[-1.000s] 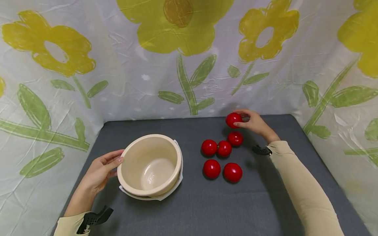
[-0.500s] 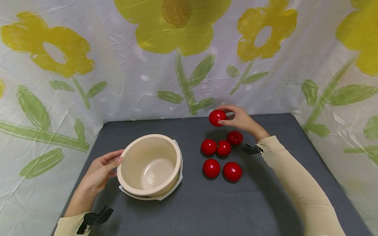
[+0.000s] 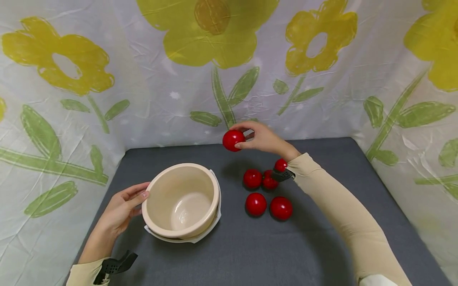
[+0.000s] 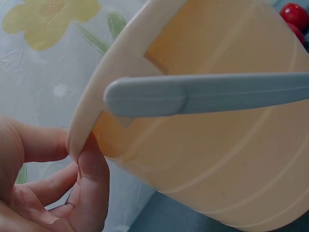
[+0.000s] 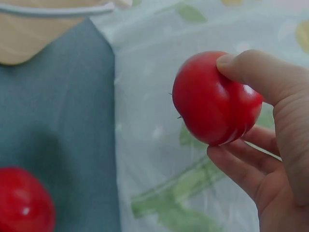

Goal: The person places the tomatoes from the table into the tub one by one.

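Note:
A cream bucket (image 3: 182,198) with a pale handle (image 4: 207,94) stands on the left part of the table, its mouth facing up and nothing inside. My left hand (image 3: 123,206) pinches its rim at the left side between thumb and fingers. In my right hand (image 3: 262,139) is a red tomato (image 3: 233,140), held up above the back of the table, right of and behind the bucket. The right wrist view shows the thumb on top of this tomato (image 5: 212,96) and the fingers beneath it.
Several more red tomatoes (image 3: 255,204) lie on the dark grey table (image 3: 229,254) right of the bucket; the right wrist strap overlaps some of them. A white curtain (image 3: 154,99) with yellow flowers hangs behind the table and at both sides.
My right hand has carried the tomato leftward along the back of the table, past the other tomatoes and nearer the bucket. The left hand and the bucket have stayed in place.

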A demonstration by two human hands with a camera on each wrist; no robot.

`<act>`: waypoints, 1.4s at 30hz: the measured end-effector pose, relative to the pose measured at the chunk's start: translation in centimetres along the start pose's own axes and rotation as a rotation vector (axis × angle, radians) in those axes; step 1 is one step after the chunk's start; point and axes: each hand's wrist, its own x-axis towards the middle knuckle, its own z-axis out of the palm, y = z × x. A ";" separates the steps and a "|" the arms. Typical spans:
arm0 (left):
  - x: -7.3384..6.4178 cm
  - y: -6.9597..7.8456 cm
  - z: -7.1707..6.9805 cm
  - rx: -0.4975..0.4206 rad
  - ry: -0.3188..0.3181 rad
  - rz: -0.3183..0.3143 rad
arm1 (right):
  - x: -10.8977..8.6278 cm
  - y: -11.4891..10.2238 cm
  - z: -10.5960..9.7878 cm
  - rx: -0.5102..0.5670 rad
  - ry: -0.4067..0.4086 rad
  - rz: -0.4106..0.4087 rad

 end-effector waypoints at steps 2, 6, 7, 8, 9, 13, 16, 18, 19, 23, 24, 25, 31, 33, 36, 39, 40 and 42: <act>0.0 0.0 0.0 -0.002 0.002 -0.001 | 0.9 -1.0 0.2 -0.006 -0.019 -0.021; 0.0 -0.1 0.0 -0.008 0.004 -0.003 | 2.7 -3.0 0.7 -0.025 -0.058 -0.071; 0.0 -0.1 0.0 -0.008 0.004 -0.002 | 3.2 -3.4 0.7 -0.030 -0.067 -0.084; 0.0 -0.1 0.0 -0.009 0.004 -0.001 | 3.6 -3.9 0.8 -0.032 -0.077 -0.099; 0.0 -0.1 0.0 -0.009 0.004 0.000 | 4.0 -4.4 0.9 -0.036 -0.085 -0.112; 0.0 -0.2 0.0 -0.010 0.000 0.014 | 5.5 -6.6 1.1 -0.055 -0.125 -0.148; 0.0 -0.2 0.0 -0.009 -0.002 0.019 | 6.4 -8.2 1.4 -0.063 -0.160 -0.171; 0.0 -0.3 0.0 -0.007 -0.001 0.018 | 7.0 -9.2 1.6 -0.066 -0.184 -0.193; 0.0 -0.3 -0.1 -0.006 0.000 0.016 | 7.2 -9.6 1.8 -0.064 -0.198 -0.206; 0.0 -0.2 -0.1 -0.006 -0.009 0.014 | 8.1 -10.7 2.7 -0.088 -0.263 -0.254; 0.0 -0.2 -0.1 -0.008 -0.013 0.015 | 8.3 -10.9 3.0 -0.100 -0.277 -0.267; 0.1 -0.2 -0.1 -0.008 -0.018 0.016 | 8.4 -11.1 3.2 -0.112 -0.291 -0.277; 0.1 0.1 -0.1 0.007 -0.023 0.017 | 9.0 -12.3 4.6 -0.164 -0.367 -0.312; 0.1 0.1 -0.1 0.012 -0.020 0.011 | 9.2 -12.6 5.1 -0.167 -0.402 -0.317; 0.2 0.1 -0.2 0.018 -0.015 -0.002 | 9.3 -13.3 5.8 -0.190 -0.456 -0.333; 0.2 0.1 -0.3 0.028 -0.012 -0.012 | 9.4 -13.9 6.7 -0.230 -0.505 -0.341; 0.2 0.1 -0.3 0.030 -0.011 -0.016 | 9.5 -14.1 7.0 -0.248 -0.519 -0.345; 0.2 0.1 -0.3 0.035 -0.010 -0.020 | 9.5 -14.4 7.6 -0.270 -0.550 -0.350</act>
